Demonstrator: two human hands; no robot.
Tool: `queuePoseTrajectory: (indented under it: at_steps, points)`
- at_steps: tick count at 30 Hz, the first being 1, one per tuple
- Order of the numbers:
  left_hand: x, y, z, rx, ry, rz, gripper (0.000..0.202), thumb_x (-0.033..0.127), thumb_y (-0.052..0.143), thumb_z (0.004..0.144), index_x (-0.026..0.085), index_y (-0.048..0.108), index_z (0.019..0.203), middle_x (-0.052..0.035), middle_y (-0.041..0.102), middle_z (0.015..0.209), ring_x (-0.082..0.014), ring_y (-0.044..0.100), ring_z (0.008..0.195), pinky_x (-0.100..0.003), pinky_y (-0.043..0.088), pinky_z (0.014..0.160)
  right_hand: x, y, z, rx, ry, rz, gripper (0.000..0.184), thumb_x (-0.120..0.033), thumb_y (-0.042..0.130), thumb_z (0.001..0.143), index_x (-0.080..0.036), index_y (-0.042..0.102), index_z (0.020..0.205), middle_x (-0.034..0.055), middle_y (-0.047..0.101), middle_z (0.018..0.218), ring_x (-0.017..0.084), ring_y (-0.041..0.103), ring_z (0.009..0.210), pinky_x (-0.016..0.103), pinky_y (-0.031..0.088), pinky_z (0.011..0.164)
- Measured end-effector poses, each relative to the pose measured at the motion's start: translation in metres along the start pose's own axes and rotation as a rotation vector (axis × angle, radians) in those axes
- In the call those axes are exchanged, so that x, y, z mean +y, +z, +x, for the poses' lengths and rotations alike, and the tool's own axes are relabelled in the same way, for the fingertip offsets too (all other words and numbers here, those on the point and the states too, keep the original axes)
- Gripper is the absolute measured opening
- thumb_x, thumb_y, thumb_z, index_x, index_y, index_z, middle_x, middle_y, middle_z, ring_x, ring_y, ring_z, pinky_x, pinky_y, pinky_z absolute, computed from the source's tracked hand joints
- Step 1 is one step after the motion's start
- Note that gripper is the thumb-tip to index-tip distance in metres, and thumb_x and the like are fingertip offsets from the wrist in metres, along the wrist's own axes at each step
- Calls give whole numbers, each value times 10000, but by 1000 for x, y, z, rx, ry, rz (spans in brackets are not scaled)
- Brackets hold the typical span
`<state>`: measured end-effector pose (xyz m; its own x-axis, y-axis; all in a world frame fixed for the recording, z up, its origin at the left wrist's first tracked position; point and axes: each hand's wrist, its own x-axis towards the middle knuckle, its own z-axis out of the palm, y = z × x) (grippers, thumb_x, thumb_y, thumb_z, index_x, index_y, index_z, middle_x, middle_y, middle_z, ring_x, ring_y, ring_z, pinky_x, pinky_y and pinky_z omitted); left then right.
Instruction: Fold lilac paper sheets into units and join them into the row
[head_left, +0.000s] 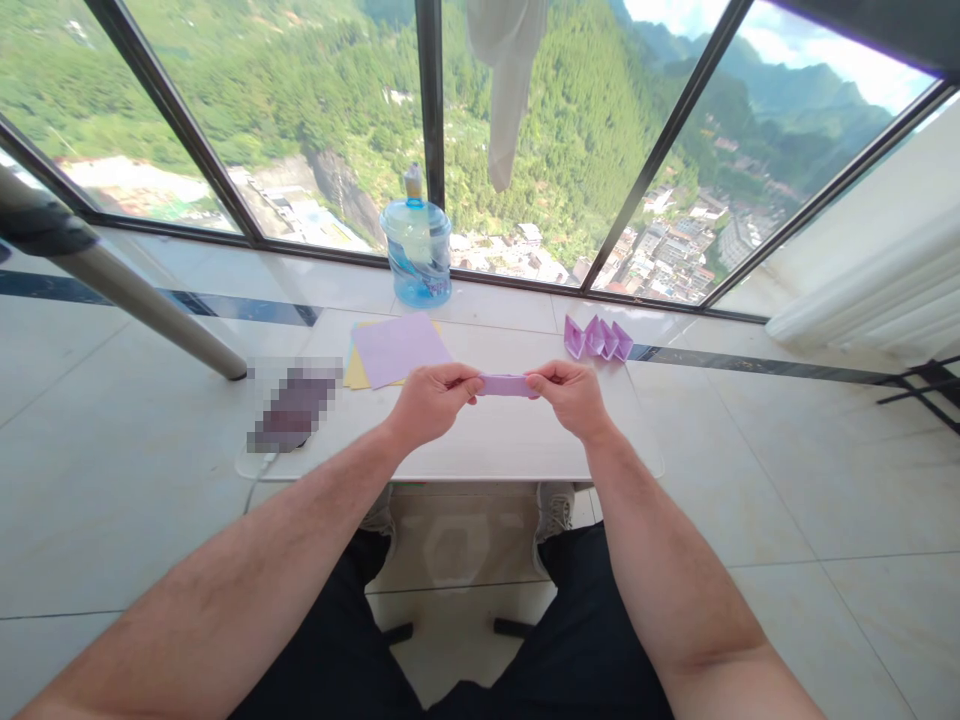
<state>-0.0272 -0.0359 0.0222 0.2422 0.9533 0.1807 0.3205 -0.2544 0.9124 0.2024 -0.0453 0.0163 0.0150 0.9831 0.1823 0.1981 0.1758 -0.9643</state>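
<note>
Hands (429, 402) pinching both ends of a purple strip (504, 386)
Over the desk (510, 445), the strip has folded purple shapes (600, 340) at its two o'clock and flat paper sheets (400, 350) at ten o'clock.

Two hands (429, 405), one purple strip (504, 386), one water jug (417, 255); one table (517, 440), two shoes (555, 510)

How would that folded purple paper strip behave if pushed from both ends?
The folded purple paper strip would probably buckle, being narrow and pinched by the left hand and right hand only at its ends. Its folds may stiffen it somewhat. Being small and paper, it's likely very light.
</note>
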Motion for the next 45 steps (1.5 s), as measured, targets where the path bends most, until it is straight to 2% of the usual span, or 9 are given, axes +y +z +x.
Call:
queuePoseTrajectory:
  at_steps: [6,10,18,24,32,37,40,45]
  points:
    - [-8,3,3,24,-37,-135,265,410,698,807,177,790,895,-36,738,705,-177,664,671,-292,501,681,-4,7,-3,63,-45,-50,222,-411,778,750,-191,755,734,9,683,626,138,562,596,273,430,558]
    - [-6,8,4,55,-73,-217,358,438,761,762,167,796,992,-46,749,751,-166,650,654,-293,515,646,-7,13,-6,99,-64,-107,219,-411,753,768,-192,756,753,7,690,650,145,566,614,276,431,569]
    - [-1,8,3,111,-166,-364,312,445,825,689,161,795,814,-60,744,717,-180,666,668,-331,557,701,-6,12,-7,90,-74,-125,203,-407,750,774,-205,765,774,7,704,671,153,578,625,284,442,584]
    - [0,9,2,88,-127,-298,366,469,835,672,168,810,878,-61,748,737,-171,633,669,-288,483,622,-6,15,-7,85,-64,-113,199,-408,755,768,-210,766,778,12,715,688,161,586,639,290,445,595]
    - [1,6,3,124,-115,-253,260,410,816,683,184,815,813,-38,710,658,-156,570,627,-273,412,573,-8,17,-7,55,-45,-58,196,-398,757,760,-201,760,760,20,716,684,159,593,637,290,446,601]
    - [2,6,3,136,-100,-248,236,401,801,686,178,790,762,-33,692,647,-160,566,620,-272,401,562,-9,16,-5,34,-50,-64,231,-421,740,765,-195,727,724,4,665,626,143,554,593,277,424,565]
    - [0,7,5,97,-86,-220,255,426,769,714,176,774,766,-31,697,660,-156,566,613,-270,408,572,-9,16,-5,25,-45,-88,226,-414,724,775,-196,712,719,0,652,620,139,543,583,273,421,556]
    - [-2,7,8,-33,-39,-22,249,421,742,728,196,792,822,-25,740,727,-170,604,672,-273,434,631,-6,16,-8,-17,-79,-168,176,-361,707,795,-197,714,730,-4,652,626,134,534,586,271,414,563]
